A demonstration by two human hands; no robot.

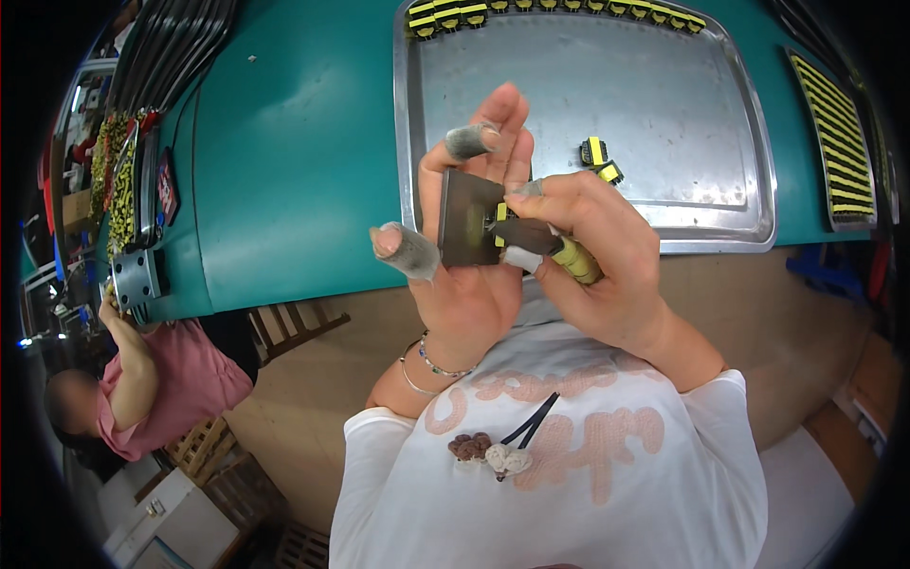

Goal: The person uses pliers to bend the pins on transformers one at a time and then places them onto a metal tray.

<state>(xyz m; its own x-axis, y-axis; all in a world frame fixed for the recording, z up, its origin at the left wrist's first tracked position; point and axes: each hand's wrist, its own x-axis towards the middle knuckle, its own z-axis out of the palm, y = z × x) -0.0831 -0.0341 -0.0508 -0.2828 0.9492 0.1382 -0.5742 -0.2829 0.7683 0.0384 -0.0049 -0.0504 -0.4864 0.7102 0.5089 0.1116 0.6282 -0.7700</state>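
From where I stand, the left hand point(479, 299) is palm up and half open, grey sleeves on its thumb and forefinger, cradling a dark square block point(463, 218). A small black-and-yellow part point(501, 239) sits at the block's right side. The right hand point(611, 247) is closed around a tool point(580, 262) with a yellow-green handle, its dark end at that part; whether they touch, I can't tell. Just beyond lies a metal tray point(559, 95), two loose parts point(593, 151) on it and a row of others point(630, 9) along its far edge. The tray rests on a green tabletop point(284, 142), with a striped yellow-and-black panel point(832, 142) to the right. Off left, a person in pink point(185, 384) works near a wooden chair point(294, 327) above a tan floor point(322, 408)
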